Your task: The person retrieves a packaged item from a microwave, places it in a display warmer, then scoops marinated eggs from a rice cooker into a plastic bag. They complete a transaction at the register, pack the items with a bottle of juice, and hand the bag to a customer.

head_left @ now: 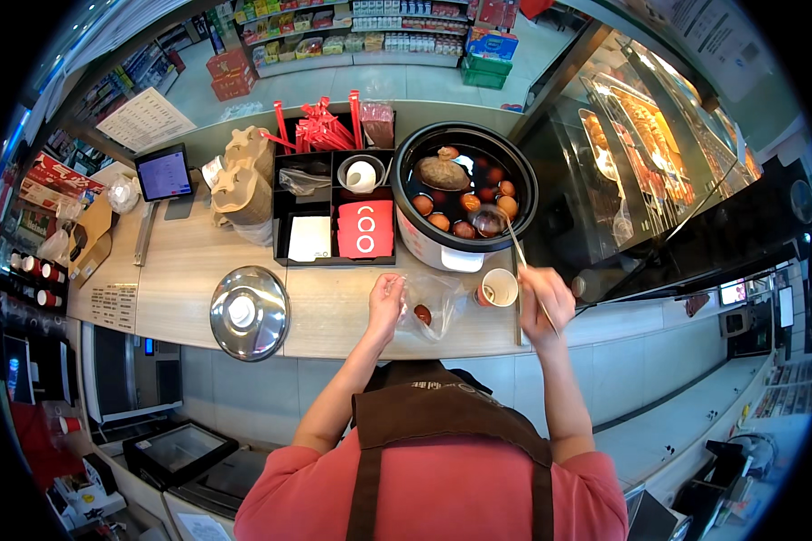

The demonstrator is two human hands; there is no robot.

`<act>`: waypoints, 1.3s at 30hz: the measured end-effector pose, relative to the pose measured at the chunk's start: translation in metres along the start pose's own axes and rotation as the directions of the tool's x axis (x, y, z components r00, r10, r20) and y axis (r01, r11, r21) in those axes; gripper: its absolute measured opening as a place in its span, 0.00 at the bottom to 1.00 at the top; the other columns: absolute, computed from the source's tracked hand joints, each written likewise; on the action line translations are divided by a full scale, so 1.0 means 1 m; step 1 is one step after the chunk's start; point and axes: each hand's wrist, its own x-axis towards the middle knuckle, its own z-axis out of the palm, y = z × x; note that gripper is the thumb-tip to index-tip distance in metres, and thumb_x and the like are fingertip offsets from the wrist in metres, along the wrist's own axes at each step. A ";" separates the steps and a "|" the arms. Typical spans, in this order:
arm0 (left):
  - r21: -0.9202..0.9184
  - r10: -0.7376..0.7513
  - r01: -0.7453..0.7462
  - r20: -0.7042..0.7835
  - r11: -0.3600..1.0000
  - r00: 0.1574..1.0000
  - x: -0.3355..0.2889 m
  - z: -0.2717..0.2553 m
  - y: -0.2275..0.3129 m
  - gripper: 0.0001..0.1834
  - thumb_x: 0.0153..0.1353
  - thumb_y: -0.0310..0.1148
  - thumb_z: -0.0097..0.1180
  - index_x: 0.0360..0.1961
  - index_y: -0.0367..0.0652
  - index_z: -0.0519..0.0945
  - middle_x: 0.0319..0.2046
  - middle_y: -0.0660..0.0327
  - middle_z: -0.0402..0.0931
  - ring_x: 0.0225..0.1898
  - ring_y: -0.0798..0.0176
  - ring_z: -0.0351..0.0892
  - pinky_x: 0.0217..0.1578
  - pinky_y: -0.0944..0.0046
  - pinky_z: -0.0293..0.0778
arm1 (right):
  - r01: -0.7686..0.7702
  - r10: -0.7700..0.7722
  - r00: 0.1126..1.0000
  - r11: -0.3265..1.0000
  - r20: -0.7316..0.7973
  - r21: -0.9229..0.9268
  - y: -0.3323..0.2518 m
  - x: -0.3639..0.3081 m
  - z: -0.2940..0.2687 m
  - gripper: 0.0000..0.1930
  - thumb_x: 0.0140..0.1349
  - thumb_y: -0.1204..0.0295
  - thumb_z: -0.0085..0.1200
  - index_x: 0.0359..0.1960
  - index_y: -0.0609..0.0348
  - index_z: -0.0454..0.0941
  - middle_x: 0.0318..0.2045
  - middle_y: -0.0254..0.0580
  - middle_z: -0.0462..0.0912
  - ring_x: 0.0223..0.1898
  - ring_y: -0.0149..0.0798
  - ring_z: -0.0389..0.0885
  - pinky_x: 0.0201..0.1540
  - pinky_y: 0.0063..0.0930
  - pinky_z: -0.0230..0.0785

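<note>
My left hand [386, 305] pinches the edge of a clear plastic bag [444, 298], which hangs over the counter's front part. One brown egg [422, 314] shows in the bag. My right hand [548, 302] grips the thin handle of a ladle [517, 242], whose bowl rests in a round black-rimmed cooker [408, 215]. Dark liquid fills the cooker, with several brown eggs [438, 221] and a large pale lump [444, 175] in it. Between my hands, close to the right one, stands a paper cup [499, 287].
A glass lid [250, 313] lies left at the counter's front edge. Behind it are a black organizer [282, 225] with wrapped red straws, cardboard cup carriers [242, 194] and a tablet [163, 172]. A lit glass food warmer [641, 135] stands close on the right of the cooker.
</note>
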 end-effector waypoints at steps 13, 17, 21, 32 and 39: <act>0.040 0.055 -0.054 -0.018 0.998 0.998 0.003 0.004 -0.004 0.04 0.69 0.34 0.52 0.40 0.48 0.72 0.19 0.72 0.66 0.16 0.80 0.58 0.15 0.76 0.51 | 0.254 -0.178 0.862 0.962 0.474 -0.102 0.058 0.011 0.020 0.14 0.46 0.76 0.60 0.38 0.58 0.79 0.25 0.33 0.73 0.26 0.34 0.75 0.25 0.27 0.69; 0.039 0.042 -0.041 -0.020 0.998 0.999 0.004 0.007 -0.002 0.04 0.69 0.34 0.52 0.40 0.48 0.72 0.19 0.73 0.66 0.16 0.80 0.58 0.15 0.76 0.51 | 0.301 -0.209 0.827 0.949 0.522 -0.097 0.059 0.015 0.012 0.15 0.45 0.76 0.59 0.38 0.58 0.78 0.25 0.32 0.73 0.27 0.33 0.75 0.25 0.26 0.69; 0.046 0.015 -0.015 0.001 0.999 1.000 0.001 0.012 0.000 0.04 0.69 0.34 0.52 0.40 0.48 0.72 0.19 0.73 0.66 0.16 0.80 0.58 0.15 0.76 0.51 | 0.315 -0.218 0.808 0.945 0.547 -0.089 0.064 0.011 0.015 0.14 0.45 0.77 0.59 0.37 0.58 0.78 0.24 0.33 0.73 0.26 0.33 0.75 0.25 0.27 0.70; 0.072 0.030 -0.029 -0.003 0.997 1.000 0.003 0.007 -0.001 0.04 0.69 0.34 0.51 0.40 0.47 0.72 0.20 0.72 0.66 0.17 0.79 0.59 0.16 0.76 0.53 | -0.504 0.479 0.857 0.855 0.189 0.120 0.079 0.027 0.020 0.06 0.65 0.78 0.52 0.35 0.64 0.82 0.21 0.39 0.78 0.21 0.28 0.77 0.25 0.22 0.68; 0.081 0.018 -0.017 -0.010 0.997 1.000 0.000 0.008 0.004 0.04 0.69 0.33 0.51 0.40 0.47 0.72 0.20 0.73 0.65 0.18 0.80 0.58 0.17 0.77 0.53 | -0.338 0.298 0.919 0.933 0.258 0.126 0.089 0.032 0.024 0.06 0.66 0.78 0.51 0.36 0.64 0.81 0.21 0.34 0.78 0.20 0.25 0.73 0.24 0.20 0.66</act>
